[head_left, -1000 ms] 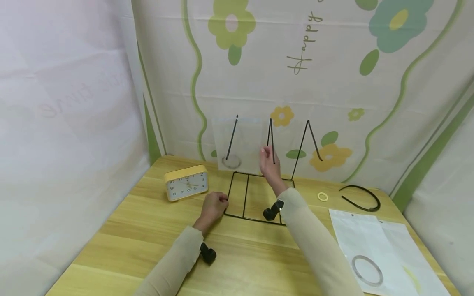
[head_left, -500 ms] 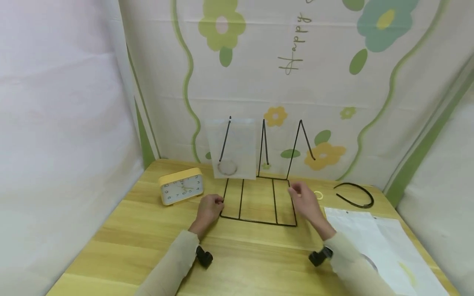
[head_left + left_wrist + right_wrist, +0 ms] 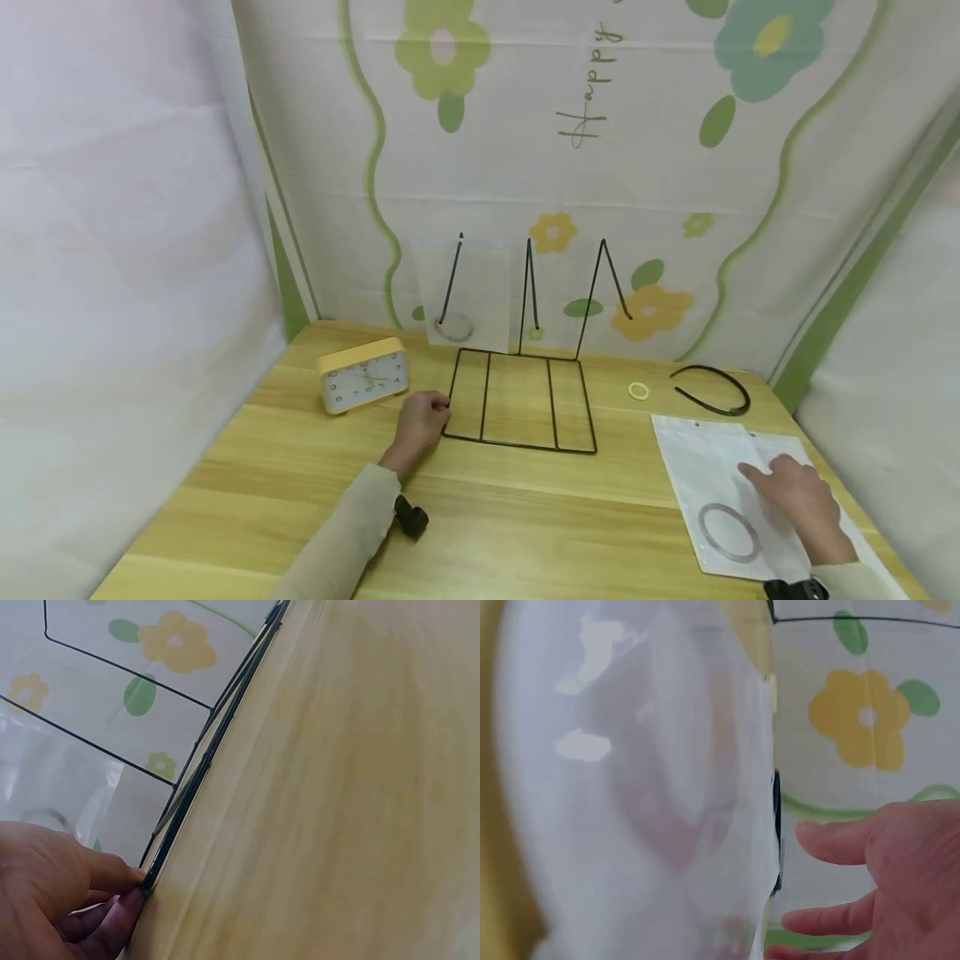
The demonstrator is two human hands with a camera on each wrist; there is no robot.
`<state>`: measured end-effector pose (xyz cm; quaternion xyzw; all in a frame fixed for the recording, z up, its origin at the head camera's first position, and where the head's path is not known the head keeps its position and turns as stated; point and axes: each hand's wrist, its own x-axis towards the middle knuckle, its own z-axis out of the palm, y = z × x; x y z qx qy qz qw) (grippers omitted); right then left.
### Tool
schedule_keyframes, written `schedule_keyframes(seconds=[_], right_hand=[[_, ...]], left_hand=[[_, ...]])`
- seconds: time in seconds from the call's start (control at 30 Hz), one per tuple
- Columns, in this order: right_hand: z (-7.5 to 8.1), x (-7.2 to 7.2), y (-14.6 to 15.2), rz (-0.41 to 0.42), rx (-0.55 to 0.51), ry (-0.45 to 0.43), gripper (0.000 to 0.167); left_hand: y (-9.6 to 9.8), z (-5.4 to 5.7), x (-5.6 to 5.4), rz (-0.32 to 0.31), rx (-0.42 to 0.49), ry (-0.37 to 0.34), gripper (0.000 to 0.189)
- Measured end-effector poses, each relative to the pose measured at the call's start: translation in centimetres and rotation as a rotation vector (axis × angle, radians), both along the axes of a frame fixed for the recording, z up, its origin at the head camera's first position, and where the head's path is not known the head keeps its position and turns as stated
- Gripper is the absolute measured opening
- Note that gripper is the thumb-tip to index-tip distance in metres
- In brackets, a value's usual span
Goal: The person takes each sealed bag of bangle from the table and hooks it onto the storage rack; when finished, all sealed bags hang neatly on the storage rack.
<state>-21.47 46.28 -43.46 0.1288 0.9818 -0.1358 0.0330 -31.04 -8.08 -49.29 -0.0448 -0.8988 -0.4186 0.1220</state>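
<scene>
My left hand point(image 3: 420, 423) pinches the left side of a black wire rack point(image 3: 485, 396) between thumb and fingers, low at the tabletop. In the left wrist view, the thumb meets the end of the rack's dark base wire point(image 3: 191, 780). A translucent plastic bag point(image 3: 483, 292) with a ring in it hangs on the rack's left hook; the middle and right hooks bear nothing. My right hand point(image 3: 802, 500) is over the white plastic bags at the right, thumb and fingers spread. The nearer bag point(image 3: 686, 467) contains a greyish ring point(image 3: 705, 529).
A yellow alarm clock point(image 3: 365, 383) stands left of the rack. On the right lie a small pale yellow ring point(image 3: 631, 390) and a black headband point(image 3: 744, 398). A flower-printed cloth point(image 3: 660, 183) hangs behind the wooden table point(image 3: 525, 508).
My right hand has moved from the rack's middle hook, past its right side, to the bags at the right. My left hand keeps its pinch on the rack.
</scene>
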Motion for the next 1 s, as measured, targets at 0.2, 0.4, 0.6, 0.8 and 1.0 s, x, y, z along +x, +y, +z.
schedule_keyframes(seconds=[0.2, 0.4, 0.6, 0.8, 1.0], right_hand=[[-1.4, 1.1, 0.6, -0.023, 0.032, -0.065, 0.094], [-2.2, 1.3, 0.4, -0.031, 0.025, -0.064, 0.088], [-2.3, 1.7, 1.3, -0.095, -0.053, -0.045, 0.086], [-2.6, 1.8, 2.6, -0.1, -0.112, -0.004, 0.072], [-2.0, 2.1, 4.1, -0.031, -0.299, 0.033, 0.064]], left_hand=[[-0.5, 0.1, 0.0, 0.01, -0.001, -0.01, 0.015], [-0.8, -0.1, 0.0, 0.022, 0.0, -0.038, 0.015], [-0.5, -0.2, 0.2, 0.009, 0.006, -0.04, 0.015], [-0.4, -0.2, 0.2, 0.01, 0.003, -0.033, 0.015], [-0.3, 0.0, 0.3, 0.003, 0.009, -0.025, 0.015]])
